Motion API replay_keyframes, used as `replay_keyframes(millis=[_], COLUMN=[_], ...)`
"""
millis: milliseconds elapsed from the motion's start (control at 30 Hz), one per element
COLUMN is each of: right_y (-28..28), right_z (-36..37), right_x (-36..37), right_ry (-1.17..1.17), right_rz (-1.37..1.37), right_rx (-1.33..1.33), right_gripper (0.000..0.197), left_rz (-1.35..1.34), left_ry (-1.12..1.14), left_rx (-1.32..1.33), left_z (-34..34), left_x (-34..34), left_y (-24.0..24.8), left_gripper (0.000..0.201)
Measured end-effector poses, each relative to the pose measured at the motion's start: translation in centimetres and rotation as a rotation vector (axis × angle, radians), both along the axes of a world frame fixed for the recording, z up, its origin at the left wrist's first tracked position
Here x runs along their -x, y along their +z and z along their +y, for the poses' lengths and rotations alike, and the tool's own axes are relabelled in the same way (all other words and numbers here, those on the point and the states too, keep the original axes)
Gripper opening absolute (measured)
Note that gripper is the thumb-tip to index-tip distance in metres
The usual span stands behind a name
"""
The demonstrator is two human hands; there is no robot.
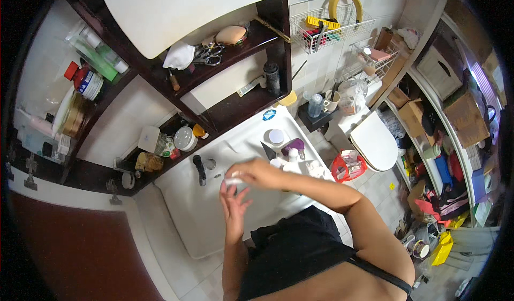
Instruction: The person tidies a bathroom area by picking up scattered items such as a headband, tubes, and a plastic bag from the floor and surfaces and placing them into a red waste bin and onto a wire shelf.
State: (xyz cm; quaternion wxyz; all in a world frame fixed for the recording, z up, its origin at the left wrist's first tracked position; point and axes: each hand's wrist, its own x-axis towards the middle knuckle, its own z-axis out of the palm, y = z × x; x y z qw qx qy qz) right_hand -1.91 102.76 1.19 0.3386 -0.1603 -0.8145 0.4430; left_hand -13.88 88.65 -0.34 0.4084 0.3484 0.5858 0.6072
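Over the white sink (pixel 184 221), my two hands meet near the black faucet (pixel 199 170). My right hand (pixel 257 173) reaches in from the right, its fingers bent down and closed around a small white thing (pixel 233 181) whose kind I cannot make out. Just below it, my left hand (pixel 233 207) is raised with the palm up and its fingers apart. The left fingertips come close to the white thing or touch it. To the right, on the sink's ledge, stand a round white-lidded jar (pixel 276 136), a purple container (pixel 293 147) and some small white bottles.
A dark shelf unit (pixel 230 60) with scissors (pixel 210 56) and toiletries overhangs the sink's far side. More jars line the ledge behind the faucet. At the right are a red bag (pixel 349 166), a toilet (pixel 375 143) and crowded shelves (pixel 428 151).
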Motion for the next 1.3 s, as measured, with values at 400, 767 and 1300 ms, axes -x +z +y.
replay_keyframes(millis=[400,767,1300], right_y=[6.9,8.1,2.4], right_z=[12.9,11.3,19.0], right_x=[-4.6,1.6,0.9], right_ry=[-1.087,-0.896,-1.102], right_rz=[-0.135,-0.203,-0.476], right_rx=[-0.614,-0.494,-0.603], right_gripper=[0.054,0.035,0.034], left_rz=[-0.385,-0.325,-0.367], left_ry=[-0.016,0.280,0.345], left_rx=[0.113,0.252,0.151], left_z=[-0.9,-5.3,-7.5], left_x=[0.2,1.7,2.2], left_y=[-1.8,-2.5,-2.8], left_gripper=[0.033,0.031,0.030])
